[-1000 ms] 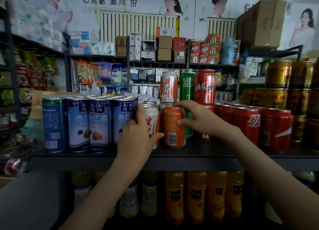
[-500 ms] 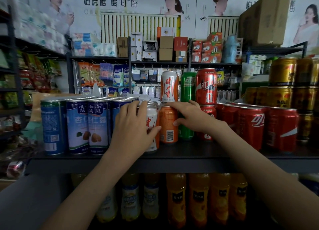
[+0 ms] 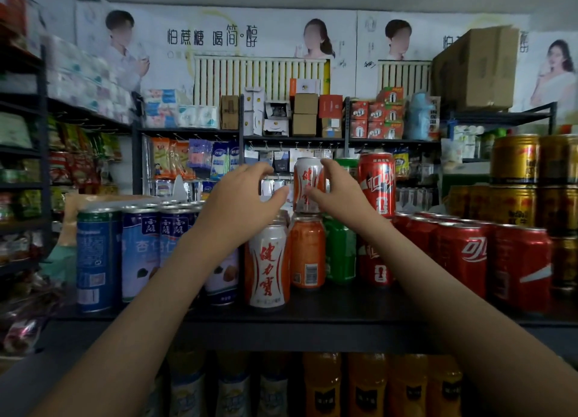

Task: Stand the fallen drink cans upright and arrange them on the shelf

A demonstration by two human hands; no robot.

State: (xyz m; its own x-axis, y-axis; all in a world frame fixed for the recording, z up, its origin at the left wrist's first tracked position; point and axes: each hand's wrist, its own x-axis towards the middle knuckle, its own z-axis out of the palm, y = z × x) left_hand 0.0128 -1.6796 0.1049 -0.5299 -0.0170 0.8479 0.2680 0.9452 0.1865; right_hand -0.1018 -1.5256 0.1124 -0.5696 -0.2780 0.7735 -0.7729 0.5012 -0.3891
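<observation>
1. Both hands have risen in the last half second. The left hand (image 3: 240, 194) has left the lower white can (image 3: 269, 263), and the right hand (image 3: 341, 191) has left the orange can (image 3: 308, 254).
2. The right hand now holds the top white can (image 3: 305, 181), with its thumb on the front and its fingers (image 3: 329, 167) curled round the right side.
3. The left hand hovers just beside that can's left side, its fingers (image 3: 260, 170) apart and curved, touching nothing.
4. The top white can stands upright on the orange can, where it stood before. The lower white can stands upright at the front of the shelf (image 3: 344, 310), just left of the orange can.
5. Two white cans are in clear view, with rims of more behind the lower one.
6. One orange can is in view.
7. Two green cans (image 3: 339, 254) stand one on the other, the upper partly hidden by the right hand.
8. Four blue cans (image 3: 140, 254) stand along the front at the left, with more behind.
9. Two red cans (image 3: 377, 185) are stacked beside the green ones. A further red row runs to the right, but its number cannot be told.
10. Every can in view stands upright.
</observation>
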